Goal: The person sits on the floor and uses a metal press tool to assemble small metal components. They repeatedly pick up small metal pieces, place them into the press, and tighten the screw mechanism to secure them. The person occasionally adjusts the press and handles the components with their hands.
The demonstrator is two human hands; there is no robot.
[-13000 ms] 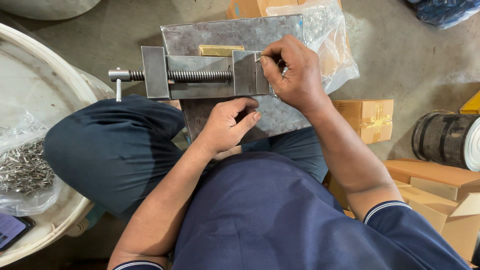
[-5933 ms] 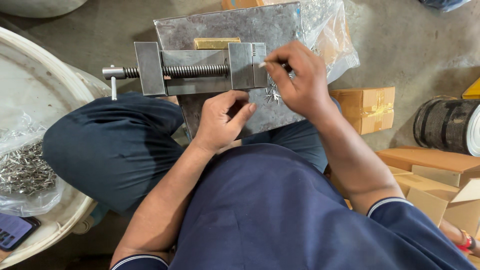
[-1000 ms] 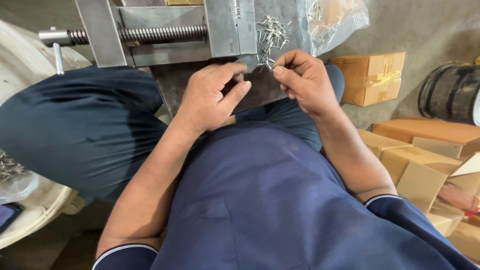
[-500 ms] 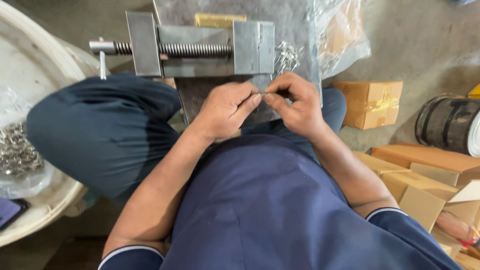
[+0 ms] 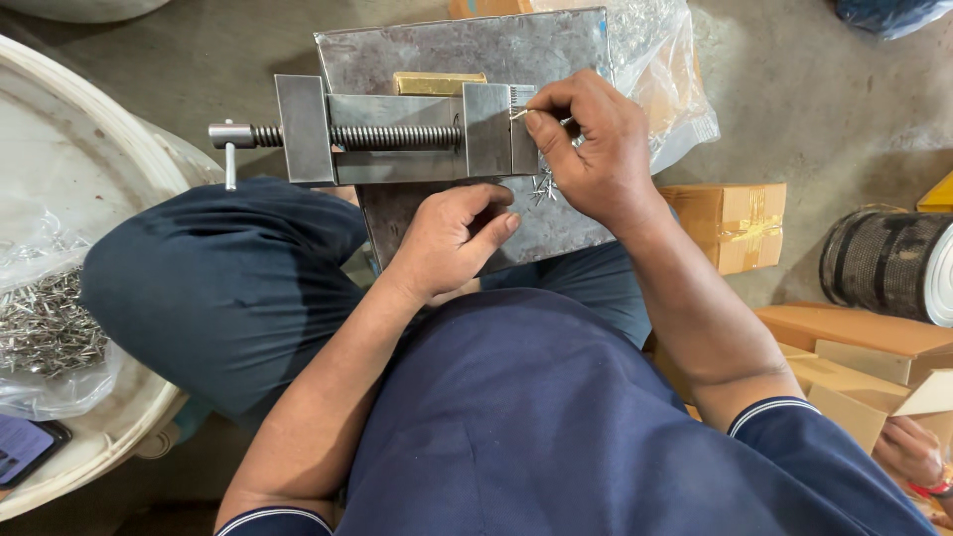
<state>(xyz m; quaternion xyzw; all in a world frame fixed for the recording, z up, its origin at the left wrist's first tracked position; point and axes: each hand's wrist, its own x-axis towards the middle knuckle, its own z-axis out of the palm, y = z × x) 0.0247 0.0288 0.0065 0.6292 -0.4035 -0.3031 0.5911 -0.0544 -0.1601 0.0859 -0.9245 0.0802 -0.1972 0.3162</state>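
At the far left of the frame a white tub (image 5: 60, 159) curves in from the edge, holding a clear bag of pins (image 5: 45, 323); a dark phone (image 5: 25, 449) lies at the lower left corner. Bare concrete floor (image 5: 199, 60) shows between the tub and the steel plate (image 5: 437, 50) at upper centre. On the plate sits a vise (image 5: 397, 134), its long axis running left to right across the frame, the screw handle (image 5: 230, 149) sticking out past the plate's left edge over the person's knee. A brass block (image 5: 439, 82) lies just behind the vise. The left hand (image 5: 452, 243) rests on the plate's near edge below the vise, fingers loosely curled, holding nothing that shows. The right hand (image 5: 591, 149) is at the vise's right end, thumb and forefinger pinched on a small pin (image 5: 518, 114) that points left into the comb-like slot there. Loose pins (image 5: 543, 186) lie on the plate just under that hand. Right of the plate are a plastic bag (image 5: 655, 69), a brown box (image 5: 735, 223), a dark roll (image 5: 888, 263), and more cartons (image 5: 854, 342) crowding the lower right, where another person's hand (image 5: 908, 452) shows.
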